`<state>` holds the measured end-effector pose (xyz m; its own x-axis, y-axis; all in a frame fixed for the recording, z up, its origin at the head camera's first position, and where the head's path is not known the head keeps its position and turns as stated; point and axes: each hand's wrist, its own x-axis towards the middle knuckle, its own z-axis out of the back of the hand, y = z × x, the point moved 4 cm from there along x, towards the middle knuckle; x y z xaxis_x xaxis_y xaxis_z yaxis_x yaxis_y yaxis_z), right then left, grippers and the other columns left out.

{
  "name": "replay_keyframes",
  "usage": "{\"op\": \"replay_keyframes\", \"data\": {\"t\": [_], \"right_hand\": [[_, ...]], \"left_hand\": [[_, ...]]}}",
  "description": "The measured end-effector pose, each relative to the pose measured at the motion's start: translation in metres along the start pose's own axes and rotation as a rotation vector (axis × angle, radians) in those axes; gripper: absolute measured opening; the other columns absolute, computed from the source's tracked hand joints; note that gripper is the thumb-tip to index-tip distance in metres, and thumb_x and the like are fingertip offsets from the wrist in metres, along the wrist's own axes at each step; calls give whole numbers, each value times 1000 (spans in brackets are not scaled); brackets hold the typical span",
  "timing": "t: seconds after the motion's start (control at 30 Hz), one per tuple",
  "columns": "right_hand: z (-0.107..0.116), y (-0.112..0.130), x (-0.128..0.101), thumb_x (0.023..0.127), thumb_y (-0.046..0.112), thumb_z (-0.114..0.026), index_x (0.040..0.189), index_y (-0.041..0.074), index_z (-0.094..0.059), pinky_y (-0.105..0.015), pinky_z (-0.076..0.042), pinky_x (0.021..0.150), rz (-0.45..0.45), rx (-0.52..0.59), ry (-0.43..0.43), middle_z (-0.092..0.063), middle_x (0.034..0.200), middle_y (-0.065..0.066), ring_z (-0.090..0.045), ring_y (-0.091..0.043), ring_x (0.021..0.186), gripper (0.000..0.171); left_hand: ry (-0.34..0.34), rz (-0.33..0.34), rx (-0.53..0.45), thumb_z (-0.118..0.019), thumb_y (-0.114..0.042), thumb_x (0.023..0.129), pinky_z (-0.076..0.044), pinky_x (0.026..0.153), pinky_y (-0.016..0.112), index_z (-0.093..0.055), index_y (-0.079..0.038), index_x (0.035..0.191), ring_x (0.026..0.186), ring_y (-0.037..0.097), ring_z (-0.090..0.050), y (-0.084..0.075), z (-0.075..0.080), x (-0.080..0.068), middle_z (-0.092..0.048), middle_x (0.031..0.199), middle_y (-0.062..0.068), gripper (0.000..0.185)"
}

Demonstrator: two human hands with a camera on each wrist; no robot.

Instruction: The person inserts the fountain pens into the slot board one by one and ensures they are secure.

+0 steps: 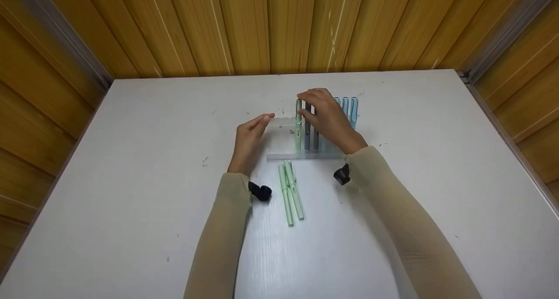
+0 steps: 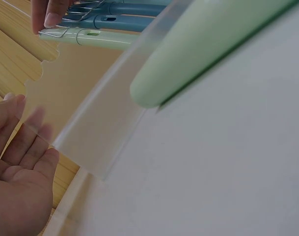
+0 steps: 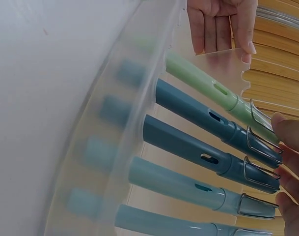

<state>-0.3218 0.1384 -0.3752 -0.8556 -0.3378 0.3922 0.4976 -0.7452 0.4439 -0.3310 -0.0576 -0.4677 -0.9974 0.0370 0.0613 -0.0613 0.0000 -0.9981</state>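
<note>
A clear plastic pen rack (image 1: 279, 156) stands on the white table (image 1: 131, 181). It holds a pale green pen (image 1: 298, 133), two dark blue-grey pens (image 1: 308, 137) and several light blue pens (image 1: 349, 109). My right hand (image 1: 305, 100) curls over the pen tops, and its fingertips (image 3: 286, 132) pinch the green pen (image 3: 203, 81) at the clip. My left hand (image 1: 266, 118) touches the rack's left end with straight fingers (image 3: 220, 24), which show through the clear panel (image 2: 105, 123). Two more green pens (image 1: 290, 192) lie side by side on the table in front of the rack.
Wooden panel walls (image 1: 279, 28) enclose the table at the back and on both sides. Bare table surface lies to the left, right and front of the rack. One loose green pen (image 2: 203, 49) lies close to the rack's base in the left wrist view.
</note>
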Motion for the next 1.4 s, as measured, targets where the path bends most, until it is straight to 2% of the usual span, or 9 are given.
{"op": "replay_keyframes", "data": {"t": [0.23, 0.4, 0.57, 0.83, 1.2, 1.4], "right_hand": [[8, 7, -4, 91, 16, -67, 123, 7, -65, -35, -50, 97, 32, 84, -58, -65, 121, -9, -55, -23, 114, 33], [7, 8, -12, 88, 16, -70, 120, 6, -66, -37, -49, 100, 52, 174, -27, -67, 118, -10, -60, -23, 112, 33], [1, 7, -23, 87, 14, -71, 116, 6, -69, -36, -53, 93, 59, 261, 42, -69, 114, -9, -65, -22, 103, 30], [-14, 6, -40, 86, 15, -73, 112, 9, -72, -36, -55, 87, -55, 346, 199, -71, 108, -8, -67, -18, 94, 26], [-36, 4, -58, 86, 17, -73, 114, 5, -71, -34, -56, 83, -203, 343, 407, -72, 105, -8, -66, -18, 90, 30], [-45, 3, -64, 86, 17, -74, 111, 3, -71, -27, -53, 72, -252, 354, 471, -73, 97, -8, -63, -15, 83, 29]], "left_hand": [[-7, 5, -3, -61, -39, 93, -40, 110, 30, -70, -15, 118, 126, 11, -54, 0, 0, 0, -65, 126, -1, 35], [-8, 10, 4, -61, -39, 93, -40, 110, 30, -70, -15, 118, 126, 11, -54, 1, -1, 0, -66, 126, -1, 36], [-4, 7, -4, -62, -38, 93, -40, 110, 31, -70, -13, 119, 126, 12, -54, 1, -1, 0, -65, 126, 1, 37], [5, 24, -46, -62, -42, 92, -37, 113, 33, -70, -17, 118, 129, 12, -51, 1, -2, -2, -64, 128, -1, 38], [8, 42, -30, -61, -41, 93, -36, 113, 30, -68, -15, 121, 129, 11, -51, 1, -2, -2, -64, 128, 0, 39], [11, 42, -36, -61, -41, 93, -37, 112, 29, -68, -15, 121, 129, 11, -52, 2, -1, -1, -64, 129, -1, 39]]}}
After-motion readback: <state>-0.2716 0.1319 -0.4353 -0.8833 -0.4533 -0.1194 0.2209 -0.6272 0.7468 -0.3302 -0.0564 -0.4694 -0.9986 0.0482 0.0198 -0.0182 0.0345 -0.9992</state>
